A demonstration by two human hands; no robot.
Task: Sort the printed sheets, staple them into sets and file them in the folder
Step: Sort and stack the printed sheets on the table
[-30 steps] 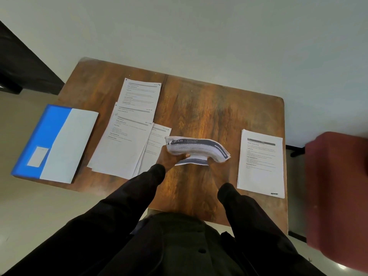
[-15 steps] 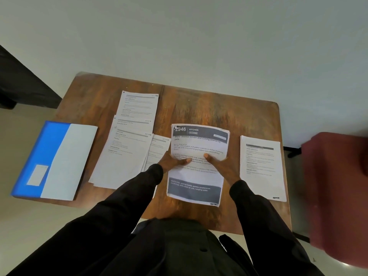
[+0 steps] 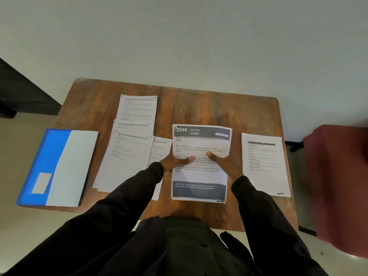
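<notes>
A printed sheet (image 3: 200, 177) headed "2946 KITCHEN", with dark bands at top and bottom, lies flat over the middle of the wooden table (image 3: 199, 108). My left hand (image 3: 175, 161) pinches its left edge with the thumb on top. My right hand (image 3: 224, 165) pinches its right edge the same way. Left of it lies a loose pile of overlapping printed sheets (image 3: 127, 156), with one more sheet (image 3: 137, 108) behind the pile. A single printed sheet (image 3: 262, 164) lies at the right. A blue and white folder (image 3: 57, 166) lies shut at the table's left edge.
A dark red chair (image 3: 338, 186) stands close to the table's right side. Dark furniture (image 3: 20, 92) sits off the far left corner. A pale wall runs behind the table. No stapler is in view.
The sheet was curled up between both hands a second ago. It has been unrolled and laid flat in the middle of the table, with both hands still on its edges.
</notes>
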